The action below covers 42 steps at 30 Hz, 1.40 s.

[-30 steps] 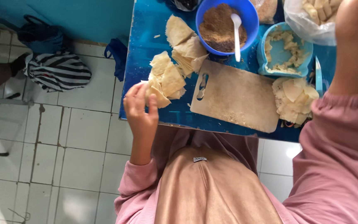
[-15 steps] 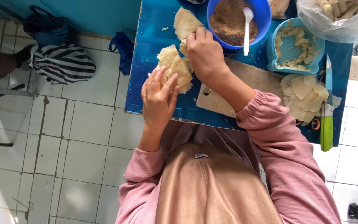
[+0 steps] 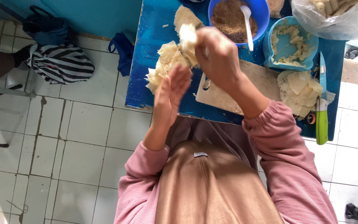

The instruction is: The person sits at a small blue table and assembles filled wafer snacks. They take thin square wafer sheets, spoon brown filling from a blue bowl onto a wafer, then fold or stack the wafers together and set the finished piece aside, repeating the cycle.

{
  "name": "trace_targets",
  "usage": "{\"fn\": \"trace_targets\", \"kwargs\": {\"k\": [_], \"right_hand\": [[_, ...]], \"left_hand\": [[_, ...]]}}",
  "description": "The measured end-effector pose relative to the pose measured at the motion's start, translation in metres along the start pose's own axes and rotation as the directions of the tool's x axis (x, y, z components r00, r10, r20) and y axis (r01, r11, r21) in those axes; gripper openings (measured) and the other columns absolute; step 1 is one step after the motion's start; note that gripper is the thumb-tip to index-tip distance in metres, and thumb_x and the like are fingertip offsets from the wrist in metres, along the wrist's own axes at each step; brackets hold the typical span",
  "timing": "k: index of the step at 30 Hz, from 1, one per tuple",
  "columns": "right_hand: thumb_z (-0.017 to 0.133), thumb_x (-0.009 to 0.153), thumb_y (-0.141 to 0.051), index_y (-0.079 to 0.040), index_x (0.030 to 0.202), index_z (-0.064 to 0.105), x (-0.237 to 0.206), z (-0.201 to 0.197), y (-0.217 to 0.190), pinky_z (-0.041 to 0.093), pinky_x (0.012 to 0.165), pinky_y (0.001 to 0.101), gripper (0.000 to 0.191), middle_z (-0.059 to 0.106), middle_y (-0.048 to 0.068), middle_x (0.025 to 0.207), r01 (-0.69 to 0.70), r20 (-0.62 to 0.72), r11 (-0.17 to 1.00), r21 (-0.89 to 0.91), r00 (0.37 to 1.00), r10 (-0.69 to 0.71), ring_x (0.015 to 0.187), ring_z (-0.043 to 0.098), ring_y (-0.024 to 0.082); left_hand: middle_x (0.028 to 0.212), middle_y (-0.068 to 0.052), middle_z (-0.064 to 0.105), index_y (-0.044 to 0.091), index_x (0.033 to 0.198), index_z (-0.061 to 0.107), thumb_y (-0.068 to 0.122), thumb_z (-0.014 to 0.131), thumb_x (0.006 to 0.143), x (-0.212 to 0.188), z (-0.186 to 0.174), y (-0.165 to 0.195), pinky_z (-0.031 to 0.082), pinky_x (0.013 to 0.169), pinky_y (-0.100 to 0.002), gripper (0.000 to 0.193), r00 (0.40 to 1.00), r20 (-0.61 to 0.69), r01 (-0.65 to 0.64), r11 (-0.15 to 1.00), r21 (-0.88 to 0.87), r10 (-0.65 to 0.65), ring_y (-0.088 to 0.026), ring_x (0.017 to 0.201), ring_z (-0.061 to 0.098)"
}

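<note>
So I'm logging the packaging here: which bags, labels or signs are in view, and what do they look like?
Clear plastic bag: top right on the blue table, crumpled, pale pieces inside.
Small label: on the person's tan garment, white rectangle.
Striped bag: on the tiled floor at left, black and white.
No signs or screens.

The floor is laid with white square tiles with dark lines between them. A blue table is set on it, beside a blue-green wall. A striped cloth and a dark blue bag are left on the floor near the wall. Bright daylight is spread over the tiles.
</note>
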State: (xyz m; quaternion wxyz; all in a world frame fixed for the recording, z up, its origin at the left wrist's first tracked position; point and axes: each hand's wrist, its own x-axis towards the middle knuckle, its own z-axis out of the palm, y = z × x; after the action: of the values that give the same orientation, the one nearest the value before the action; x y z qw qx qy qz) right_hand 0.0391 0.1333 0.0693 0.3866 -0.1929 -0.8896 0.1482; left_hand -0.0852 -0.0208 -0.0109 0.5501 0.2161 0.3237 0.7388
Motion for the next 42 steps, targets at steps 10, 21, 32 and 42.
{"fn": "trace_targets", "kwargs": {"k": [10, 21, 32, 42], "right_hand": [[0.066, 0.088, 0.008, -0.005, 0.123, 0.067, -0.066, -0.038, -0.035, 0.056, 0.097, 0.0426, 0.038, 0.069, 0.012, 0.114, -0.108, 0.104, 0.973, 0.202, 0.991, 0.088, 0.11, 0.07, 0.033], [0.071, 0.099, -0.005, 0.003, 0.107, 0.074, -0.099, -0.035, -0.006, 0.053, 0.082, 0.0257, 0.011, 0.068, 0.004, 0.105, -0.594, 0.31, 0.384, 0.707, 0.748, 0.587, 0.092, 0.066, 0.01], [0.075, 0.096, 0.0, 0.004, 0.103, 0.075, -0.119, -0.035, 0.011, 0.053, 0.086, 0.0245, 0.008, 0.074, 0.009, 0.102, -0.536, 0.335, 0.182, 0.824, 0.721, 0.607, 0.093, 0.067, 0.011], [0.064, 0.103, -0.006, -0.002, 0.107, 0.063, -0.13, -0.041, 0.015, 0.059, 0.078, 0.0315, 0.006, 0.07, 0.009, 0.099, -0.297, 0.345, -0.206, 0.932, 0.564, 0.75, 0.085, 0.071, 0.015]], "left_hand": [[0.16, -0.015, 0.047, 0.005, 0.16, 0.034, 0.061, 0.036, 0.108, 0.012, 0.017, -0.03, 0.043, 0.122, -0.044, 0.077, 0.938, 0.298, 0.311, 0.802, -0.51, -0.175, -0.025, 0.145, 0.048], [0.139, -0.012, 0.062, -0.001, 0.15, 0.045, 0.026, 0.056, 0.111, 0.004, 0.028, -0.053, 0.054, 0.106, -0.038, 0.049, 0.958, 0.171, 0.263, 0.94, -0.218, -0.228, -0.021, 0.124, 0.064], [0.133, -0.012, 0.065, 0.0, 0.144, 0.05, 0.021, 0.062, 0.108, 0.001, 0.036, -0.062, 0.056, 0.1, -0.035, 0.044, 0.979, 0.107, 0.192, 0.964, -0.183, -0.175, -0.02, 0.119, 0.066], [0.137, -0.019, 0.063, 0.0, 0.143, 0.049, 0.009, 0.059, 0.106, 0.002, 0.046, -0.052, 0.059, 0.094, -0.04, 0.039, 0.982, -0.107, 0.135, 0.975, -0.176, -0.155, -0.026, 0.117, 0.068]]}}
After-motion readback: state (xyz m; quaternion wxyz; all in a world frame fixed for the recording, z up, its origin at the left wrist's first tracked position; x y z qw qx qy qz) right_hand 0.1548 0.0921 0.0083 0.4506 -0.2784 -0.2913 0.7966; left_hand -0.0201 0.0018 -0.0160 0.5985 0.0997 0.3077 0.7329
